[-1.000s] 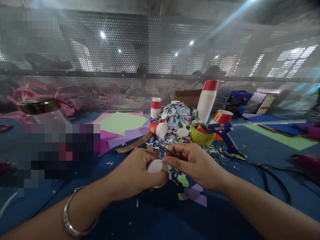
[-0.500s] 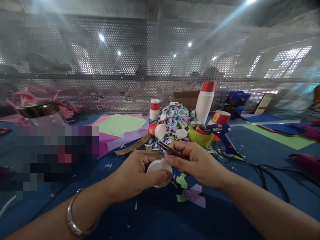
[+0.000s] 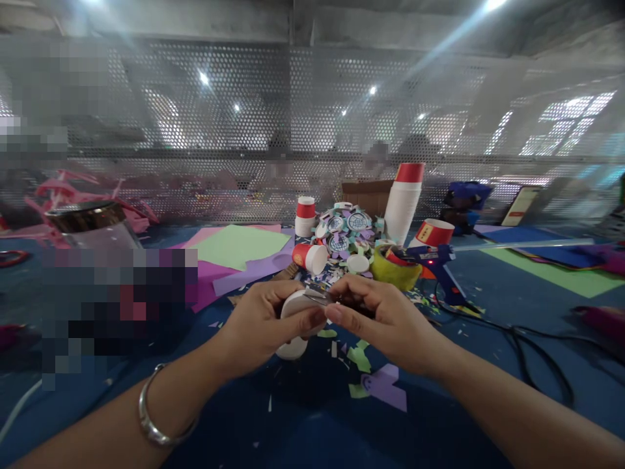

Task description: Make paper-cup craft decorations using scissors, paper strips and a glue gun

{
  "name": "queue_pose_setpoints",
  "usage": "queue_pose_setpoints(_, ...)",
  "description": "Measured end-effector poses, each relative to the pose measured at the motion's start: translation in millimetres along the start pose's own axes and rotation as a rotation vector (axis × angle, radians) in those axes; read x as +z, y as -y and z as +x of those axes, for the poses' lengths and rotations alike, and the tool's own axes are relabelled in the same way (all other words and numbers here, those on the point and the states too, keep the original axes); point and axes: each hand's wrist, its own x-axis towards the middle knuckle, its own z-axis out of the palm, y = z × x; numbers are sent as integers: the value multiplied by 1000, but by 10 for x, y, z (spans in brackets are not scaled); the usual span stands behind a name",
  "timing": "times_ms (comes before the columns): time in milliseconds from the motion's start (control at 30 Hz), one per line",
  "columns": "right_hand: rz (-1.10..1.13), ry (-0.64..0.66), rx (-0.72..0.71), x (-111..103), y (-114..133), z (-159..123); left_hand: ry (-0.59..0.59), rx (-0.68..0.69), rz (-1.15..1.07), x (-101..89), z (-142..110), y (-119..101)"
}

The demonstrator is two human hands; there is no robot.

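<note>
- Landmark: disc pile (image 3: 336, 228), decorated round paper pieces heaped on the blue tabletop (image 3: 312, 430).
- Left hand (image 3: 266, 322): nearer the camera than the disc pile, a bit left of it; thumb and fingers pinching a white round piece (image 3: 294, 301).
- White round piece: held up, tilted, in front of the disc pile.
- Second white round piece (image 3: 291, 349): just below the first, under the left thumb; can't tell if held or lying.
- Right hand (image 3: 371, 309): in front of the disc pile, slightly right; thumb and curled fingers pinching a slim metal tool (image 3: 317, 297), exact type unclear.
- Metal tool: tip at the white piece's right edge; contact can't be told.
- Bangle (image 3: 145, 413): left wrist.
- Red-and-white cup (image 3: 310, 258): on its side, front-left of the disc pile.
- Tall cup stack (image 3: 403, 205): right of the disc pile, leaning.
- Yellow-green bowl (image 3: 396, 272): front-right of the disc pile; glue gun (image 3: 446, 273) beside it, red light on.
- Purple cutout (image 3: 388, 387): well in front of the disc pile.
- Coloured sheets (image 3: 239, 246): left of the disc pile.
</note>
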Motion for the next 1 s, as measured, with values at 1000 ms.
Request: queue_pose_setpoints(1000, -23, 32, -19, -17, 149, -58, -12, 33, 154, 43, -33, -73)
